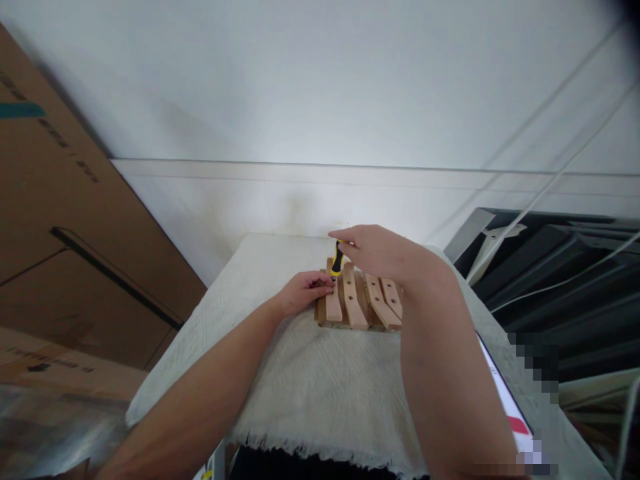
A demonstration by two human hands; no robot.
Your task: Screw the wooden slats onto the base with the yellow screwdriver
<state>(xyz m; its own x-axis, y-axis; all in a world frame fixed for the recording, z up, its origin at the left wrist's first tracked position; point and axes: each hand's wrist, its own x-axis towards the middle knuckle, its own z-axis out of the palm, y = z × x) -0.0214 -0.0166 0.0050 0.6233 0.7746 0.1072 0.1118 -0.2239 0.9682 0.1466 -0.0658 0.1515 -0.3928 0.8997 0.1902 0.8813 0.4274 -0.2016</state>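
Covering the right end of the board (363, 303) with the right forearm (440, 360), right of centre. Hiding the top of the screwdriver (337, 263) under the right hand (370, 245); leaving its tip too small to tell. Cutting off the box (100, 207), left edge.

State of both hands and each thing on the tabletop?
Pale wooden slats: side by side on brown wooden base.
Yellow-and-black tool: slightly tilted, lower end at leftmost slat.
Right hand: gripping tool's upper end.
Left hand: fingertips beside tool's lower end.
White fringed cloth: spread, fringe hanging.
Dark-edged red-and-white panel: partly hidden.
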